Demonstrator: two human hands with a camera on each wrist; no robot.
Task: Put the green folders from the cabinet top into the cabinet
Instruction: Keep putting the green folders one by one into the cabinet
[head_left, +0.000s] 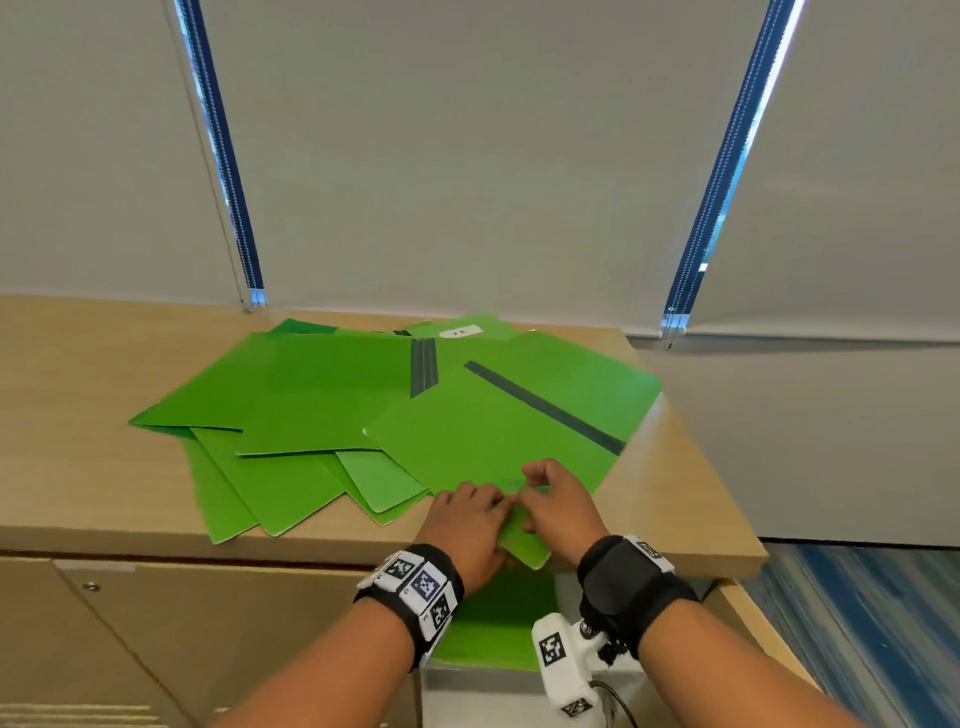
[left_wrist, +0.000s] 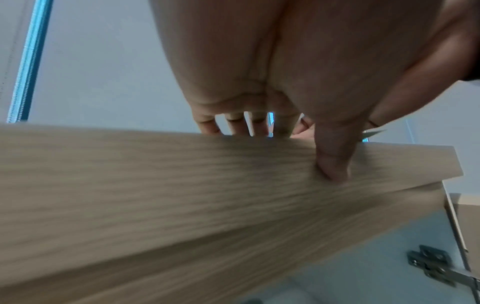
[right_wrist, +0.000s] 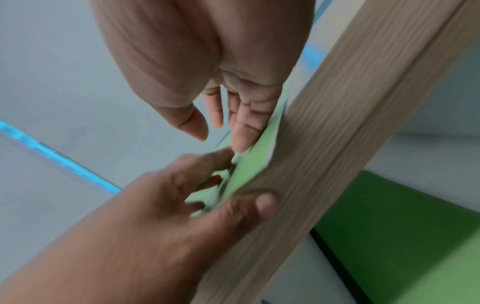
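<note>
Several green folders (head_left: 311, 395) lie fanned out on the wooden cabinet top (head_left: 78, 467). The uppermost green folder (head_left: 498, 431), with a dark strip, has its near corner (right_wrist: 249, 164) hanging over the front edge. My left hand (head_left: 467, 525) grips that corner, fingers curled on top and thumb (left_wrist: 335, 170) against the cabinet's front edge just below it. My right hand (head_left: 558, 512) touches the same corner with its fingertips (right_wrist: 241, 142), thumb lifted clear. Another green folder (head_left: 493, 623) lies inside the cabinet below.
The cabinet compartment under my hands stands open, with a metal hinge (left_wrist: 428, 263) on its inner wall. The left door with a small knob (head_left: 91, 587) is closed. Window blinds (head_left: 467, 156) hang right behind the cabinet. The top ends at its right edge (head_left: 701, 467), with blue carpet (head_left: 883, 623) beyond.
</note>
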